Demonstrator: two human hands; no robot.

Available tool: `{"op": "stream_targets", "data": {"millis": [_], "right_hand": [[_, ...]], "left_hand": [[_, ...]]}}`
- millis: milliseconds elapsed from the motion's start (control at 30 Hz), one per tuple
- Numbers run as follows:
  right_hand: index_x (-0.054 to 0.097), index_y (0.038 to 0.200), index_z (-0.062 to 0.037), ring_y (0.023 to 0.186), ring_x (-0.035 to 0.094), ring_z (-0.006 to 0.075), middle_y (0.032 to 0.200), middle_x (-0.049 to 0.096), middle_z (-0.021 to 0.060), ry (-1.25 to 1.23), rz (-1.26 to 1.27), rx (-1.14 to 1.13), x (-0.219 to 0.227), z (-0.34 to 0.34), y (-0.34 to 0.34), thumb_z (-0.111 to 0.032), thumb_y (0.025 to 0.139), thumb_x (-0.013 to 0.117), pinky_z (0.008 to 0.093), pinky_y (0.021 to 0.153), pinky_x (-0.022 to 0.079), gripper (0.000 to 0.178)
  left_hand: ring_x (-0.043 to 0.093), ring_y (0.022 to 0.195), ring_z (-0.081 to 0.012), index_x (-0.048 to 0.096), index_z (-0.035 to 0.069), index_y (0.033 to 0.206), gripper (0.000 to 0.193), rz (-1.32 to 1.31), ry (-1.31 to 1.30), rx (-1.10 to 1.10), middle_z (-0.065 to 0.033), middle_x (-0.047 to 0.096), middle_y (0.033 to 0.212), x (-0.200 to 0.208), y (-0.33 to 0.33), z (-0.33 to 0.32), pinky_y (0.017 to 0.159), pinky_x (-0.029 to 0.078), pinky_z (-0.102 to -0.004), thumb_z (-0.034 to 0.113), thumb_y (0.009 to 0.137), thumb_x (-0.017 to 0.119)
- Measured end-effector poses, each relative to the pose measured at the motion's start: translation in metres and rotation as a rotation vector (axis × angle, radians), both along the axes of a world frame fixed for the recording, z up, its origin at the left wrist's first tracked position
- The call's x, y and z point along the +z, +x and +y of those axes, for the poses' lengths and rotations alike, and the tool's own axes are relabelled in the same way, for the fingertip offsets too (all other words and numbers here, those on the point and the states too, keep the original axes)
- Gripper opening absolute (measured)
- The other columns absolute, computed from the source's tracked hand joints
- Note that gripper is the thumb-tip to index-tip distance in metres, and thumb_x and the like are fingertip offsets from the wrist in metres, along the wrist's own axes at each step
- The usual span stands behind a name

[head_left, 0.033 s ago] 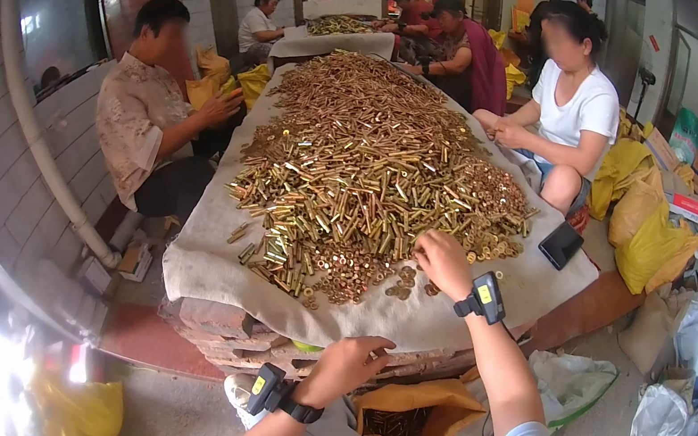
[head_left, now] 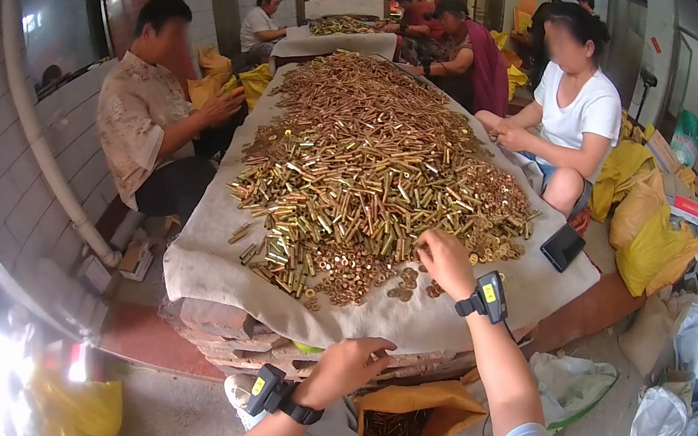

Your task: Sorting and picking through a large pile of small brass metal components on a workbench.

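Note:
My right hand is over the near right edge of a large heap of brass-coloured metal sleeves, fingers bent together. Whatever is between its fingertips is too small to make out. Just below it, small washers lie in loose clusters, with copper-coloured nuts to their left. My left hand hangs in front of the table's near edge, its fingers curled and pressed together; what they hold, if anything, is hidden. Both wrists wear black straps with small devices. A beige cloth lies beneath the heap.
An orange sack with dark metal rods stands open below my arms. A black phone lies at the cloth's right. People sit along both sides. Yellow bags line the right; stacked bricks support the table.

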State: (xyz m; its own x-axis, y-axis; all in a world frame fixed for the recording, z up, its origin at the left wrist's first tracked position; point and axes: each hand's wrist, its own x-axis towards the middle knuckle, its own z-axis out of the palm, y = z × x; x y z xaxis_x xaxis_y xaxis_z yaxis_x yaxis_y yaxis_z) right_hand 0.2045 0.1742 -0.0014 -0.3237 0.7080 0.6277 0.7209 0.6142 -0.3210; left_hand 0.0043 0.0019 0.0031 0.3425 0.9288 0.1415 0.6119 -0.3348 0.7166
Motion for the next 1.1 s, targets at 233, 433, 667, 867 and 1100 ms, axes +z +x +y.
{"op": "stream_targets", "data": {"millis": [233,433,667,867,1100], "right_hand": [[0.056,0.101,-0.0042,0.077,0.061,0.0277,0.087,0.062,0.0131,-0.24,0.206,-0.036,0.007,0.04,-0.036,-0.009,0.08,0.059,0.0378,0.068,0.048,0.022],[0.06,0.087,-0.0038,0.079,0.06,0.0325,0.083,0.061,0.0151,-0.284,0.237,-0.1,-0.005,0.075,-0.065,-0.018,0.074,0.068,0.0397,0.067,0.047,0.02],[0.057,0.081,-0.001,0.07,0.06,0.0321,0.076,0.061,0.0156,-0.041,0.012,-0.222,-0.01,0.071,-0.067,-0.015,0.077,0.064,0.0413,0.062,0.047,0.016],[0.059,0.084,-0.0019,0.072,0.059,0.0269,0.08,0.061,0.0112,-0.145,0.171,0.011,0.03,-0.026,-0.035,-0.012,0.081,0.062,0.0347,0.065,0.045,0.011],[0.059,0.089,-0.0009,0.065,0.054,0.0165,0.077,0.055,0.0077,-0.332,0.242,0.295,0.018,-0.129,-0.032,-0.004,0.08,0.062,0.0272,0.058,0.043,0.011]], "left_hand": [[0.064,0.075,-0.0267,0.064,0.012,0.102,0.022,-0.053,-0.055,0.029,-0.0123,0.066,0.085,0.005,-0.011,0.001,0.066,0.05,-0.035,0.02,0.081,0.062],[0.063,0.072,-0.0274,0.064,0.013,0.102,0.022,-0.039,-0.015,0.041,-0.0122,0.066,0.082,0.003,-0.012,0.001,0.063,0.05,-0.035,0.021,0.082,0.062],[0.064,0.07,-0.0264,0.064,0.012,0.102,0.022,-0.051,-0.022,0.035,-0.0108,0.066,0.082,0.004,-0.014,0.001,0.063,0.05,-0.0346,0.021,0.082,0.062],[0.064,0.067,-0.0248,0.06,0.007,0.108,0.029,-0.139,0.05,0.249,-0.0102,0.064,0.092,0.001,-0.023,0.014,0.061,0.05,-0.0343,0.018,0.081,0.064],[0.063,0.07,-0.0259,0.063,0.004,0.102,0.026,-0.127,0.234,0.201,-0.0117,0.061,0.09,-0.003,-0.019,0.02,0.063,0.049,-0.0346,0.014,0.078,0.067]]}}
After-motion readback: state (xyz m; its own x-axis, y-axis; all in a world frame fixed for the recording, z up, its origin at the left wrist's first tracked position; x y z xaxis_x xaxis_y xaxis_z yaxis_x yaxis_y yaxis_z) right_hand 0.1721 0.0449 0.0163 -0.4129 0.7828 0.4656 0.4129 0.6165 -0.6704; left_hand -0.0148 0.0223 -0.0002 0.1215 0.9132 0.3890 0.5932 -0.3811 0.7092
